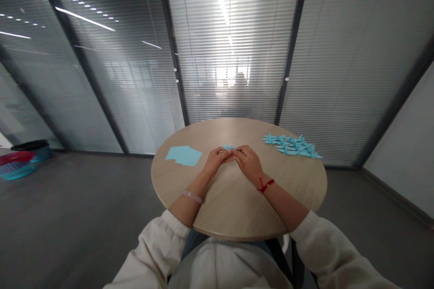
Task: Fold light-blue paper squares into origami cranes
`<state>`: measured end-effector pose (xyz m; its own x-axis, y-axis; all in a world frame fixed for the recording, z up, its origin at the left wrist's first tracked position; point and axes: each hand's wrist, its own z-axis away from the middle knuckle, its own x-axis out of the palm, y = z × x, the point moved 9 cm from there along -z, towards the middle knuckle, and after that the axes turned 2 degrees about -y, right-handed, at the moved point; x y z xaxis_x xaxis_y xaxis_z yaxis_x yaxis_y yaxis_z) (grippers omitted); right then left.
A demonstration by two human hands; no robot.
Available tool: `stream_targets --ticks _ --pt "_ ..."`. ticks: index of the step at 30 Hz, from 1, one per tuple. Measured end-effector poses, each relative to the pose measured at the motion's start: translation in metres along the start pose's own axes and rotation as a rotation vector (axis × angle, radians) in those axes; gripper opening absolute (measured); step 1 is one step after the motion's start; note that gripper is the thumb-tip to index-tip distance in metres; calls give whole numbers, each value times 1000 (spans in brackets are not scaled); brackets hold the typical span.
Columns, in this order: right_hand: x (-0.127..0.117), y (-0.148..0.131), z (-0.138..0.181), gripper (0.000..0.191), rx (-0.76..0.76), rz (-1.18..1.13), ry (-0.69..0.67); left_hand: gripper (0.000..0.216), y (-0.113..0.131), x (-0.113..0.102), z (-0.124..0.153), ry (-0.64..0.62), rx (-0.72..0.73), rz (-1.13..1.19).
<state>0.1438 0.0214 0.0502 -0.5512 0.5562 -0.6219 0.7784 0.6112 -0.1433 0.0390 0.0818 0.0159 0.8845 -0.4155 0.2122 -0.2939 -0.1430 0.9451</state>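
My left hand and my right hand meet near the middle of a round wooden table. Both pinch a small piece of light blue folded paper, of which only the top edge shows above my fingers. A pale bracelet is on my left wrist and a red string on my right. To the left of my hands lies a stack of flat light blue paper sheets. Several folded blue paper cranes lie spread out at the table's right rear.
Glass walls with closed blinds stand right behind the table. On the grey floor at the far left are a red and blue basket and a dark bin. My lap and cream sleeves fill the bottom.
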Motion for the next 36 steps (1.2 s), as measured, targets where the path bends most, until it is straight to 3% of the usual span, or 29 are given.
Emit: stream_targets --ticks 6,8,10,14,16,21,31,36 --pt "-4 15 1 16 134 -204 124 34 4 -6 -3 19 47 -217" --pt "-4 26 3 33 234 -310 167 30 10 -3 -2 2 96 -351" --pt "3 35 4 44 318 -447 129 25 19 0 2 -8 167 -498" --pt "28 43 7 23 394 -684 -74 20 32 3 7 17 284 -717" --pt "34 51 9 22 452 -750 -100 20 33 3 6 38 302 -782" --pt "41 63 14 29 553 -895 -62 25 30 8 6 0 316 -717" --pt "37 53 12 34 514 -884 -58 26 30 -3 4 96 230 -644" --pt "38 50 10 29 497 -995 -42 27 32 -4 5 105 206 -567"
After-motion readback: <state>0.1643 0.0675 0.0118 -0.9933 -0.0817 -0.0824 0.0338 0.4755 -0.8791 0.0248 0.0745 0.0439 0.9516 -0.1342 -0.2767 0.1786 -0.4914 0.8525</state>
